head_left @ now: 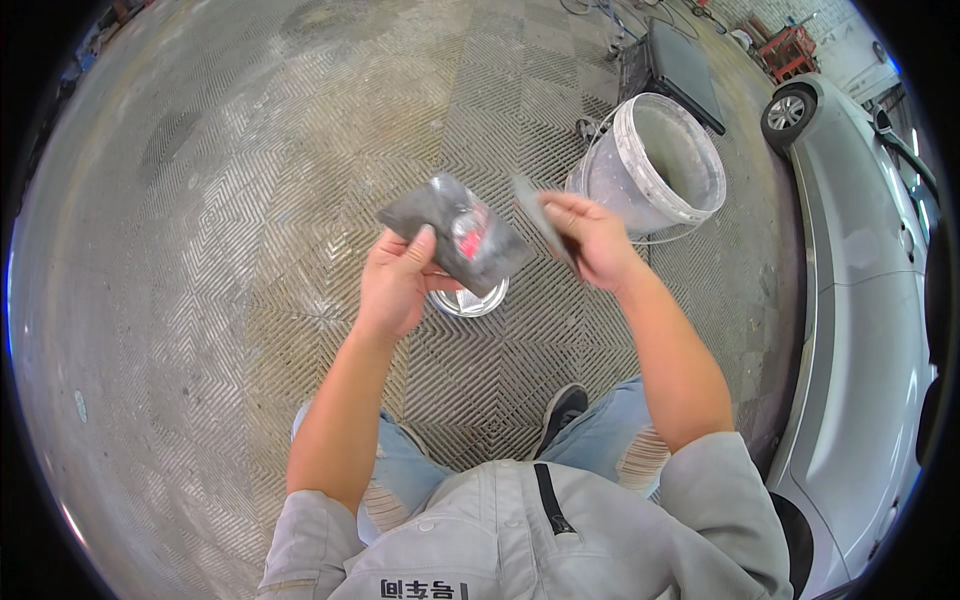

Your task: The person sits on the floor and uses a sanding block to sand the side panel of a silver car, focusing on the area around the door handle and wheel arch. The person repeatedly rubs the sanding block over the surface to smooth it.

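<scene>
My left hand (392,285) grips a dark grey, flat rectangular plate (430,213) by its near left edge, thumb on top. A red dab (468,244) with a paler smear beside it lies on the plate's face. In my right hand (602,245) is a thin grey flat scraper (540,220), tilted, slightly blurred and seen almost edge-on. It stays apart from the plate, just to its right. Beneath the plate, a round metal tin (470,310) stands on the floor, mostly covered by the plate and my left hand.
A stained white bucket (600,180) with a wire handle stands beyond my right hand. Behind it is a black box-like object (680,70). A silver car (870,330) lines the right side. The floor has ribbed grating tiles (330,230). A red trolley (785,52) is far off.
</scene>
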Demonstrator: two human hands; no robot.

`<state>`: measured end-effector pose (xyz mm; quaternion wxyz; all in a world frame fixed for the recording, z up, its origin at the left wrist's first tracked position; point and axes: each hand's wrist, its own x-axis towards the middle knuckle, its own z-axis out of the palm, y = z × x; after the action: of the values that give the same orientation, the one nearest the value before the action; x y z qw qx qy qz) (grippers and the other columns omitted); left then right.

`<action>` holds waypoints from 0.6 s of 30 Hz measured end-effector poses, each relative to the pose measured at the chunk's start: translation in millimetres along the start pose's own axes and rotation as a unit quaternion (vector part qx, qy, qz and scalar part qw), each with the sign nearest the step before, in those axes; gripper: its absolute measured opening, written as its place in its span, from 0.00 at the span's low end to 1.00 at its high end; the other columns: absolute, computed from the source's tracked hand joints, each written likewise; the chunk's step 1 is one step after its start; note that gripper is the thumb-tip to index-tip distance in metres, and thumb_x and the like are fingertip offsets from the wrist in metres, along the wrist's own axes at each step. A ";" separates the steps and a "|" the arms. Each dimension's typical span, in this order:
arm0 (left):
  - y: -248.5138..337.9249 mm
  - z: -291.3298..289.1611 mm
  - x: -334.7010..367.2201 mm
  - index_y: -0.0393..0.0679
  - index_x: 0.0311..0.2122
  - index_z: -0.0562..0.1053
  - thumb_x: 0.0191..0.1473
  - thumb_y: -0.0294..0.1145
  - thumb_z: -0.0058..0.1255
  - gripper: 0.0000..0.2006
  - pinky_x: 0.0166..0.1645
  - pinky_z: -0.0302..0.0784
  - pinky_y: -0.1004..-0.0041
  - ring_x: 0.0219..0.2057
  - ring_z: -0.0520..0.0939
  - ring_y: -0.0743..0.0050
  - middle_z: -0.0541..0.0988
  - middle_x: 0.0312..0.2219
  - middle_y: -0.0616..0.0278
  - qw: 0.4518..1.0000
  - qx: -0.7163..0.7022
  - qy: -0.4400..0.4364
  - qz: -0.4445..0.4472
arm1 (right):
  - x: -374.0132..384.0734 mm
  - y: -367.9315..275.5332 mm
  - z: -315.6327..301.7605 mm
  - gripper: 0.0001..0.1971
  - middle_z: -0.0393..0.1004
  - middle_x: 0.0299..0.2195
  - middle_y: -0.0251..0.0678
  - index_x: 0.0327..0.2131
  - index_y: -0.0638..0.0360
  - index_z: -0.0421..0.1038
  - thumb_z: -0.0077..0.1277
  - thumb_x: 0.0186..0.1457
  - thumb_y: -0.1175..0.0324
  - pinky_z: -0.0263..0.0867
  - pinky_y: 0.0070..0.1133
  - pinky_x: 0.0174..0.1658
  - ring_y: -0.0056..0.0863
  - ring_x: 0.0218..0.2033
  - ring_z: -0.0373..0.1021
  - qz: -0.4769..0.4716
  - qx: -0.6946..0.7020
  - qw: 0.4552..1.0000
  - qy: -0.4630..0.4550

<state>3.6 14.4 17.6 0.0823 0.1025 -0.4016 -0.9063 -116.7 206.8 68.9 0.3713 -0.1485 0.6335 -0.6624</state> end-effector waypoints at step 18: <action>-5.5 7.6 0.2 0.39 0.40 0.68 0.57 0.29 0.40 0.08 0.25 0.79 0.74 0.27 0.80 0.72 0.77 0.31 0.58 0.997 0.051 0.058 -0.010 | 8.6 17.6 -4.7 0.07 0.72 0.28 0.28 0.37 0.63 0.69 0.47 0.53 0.74 0.63 0.15 0.33 0.15 0.29 0.67 -0.224 -0.142 0.954 0.140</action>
<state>1.1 23.4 18.4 0.0909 0.1635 -0.4407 -0.8780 -120.4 205.8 49.1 0.0958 -0.2437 0.7171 -0.6459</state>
